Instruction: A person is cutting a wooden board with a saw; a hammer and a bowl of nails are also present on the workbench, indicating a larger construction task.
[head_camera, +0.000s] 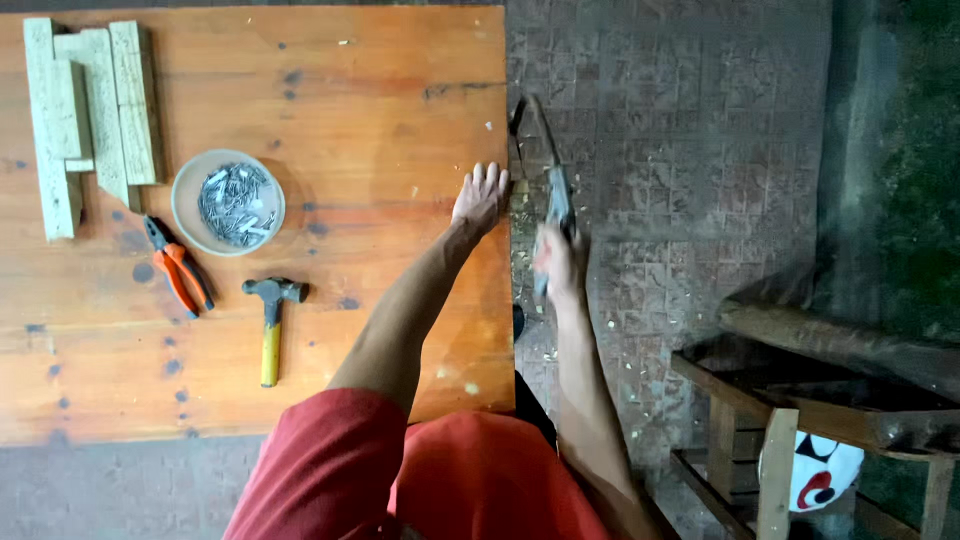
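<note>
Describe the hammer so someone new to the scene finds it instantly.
On the orange wooden table, look just below the round bowl of nails. The hammer lies to the right of the orange-handled pliers. It alone has a dark metal head on a yellow handle.

The scene is lit by soft, even daylight, and only faint shadows are cast beside the hammer and the bowl of nails. The counter is rendered sharply, with a mild sheen. The right hand and its saw are smeared by motion blur. The right edge is dim and murky.
</note>
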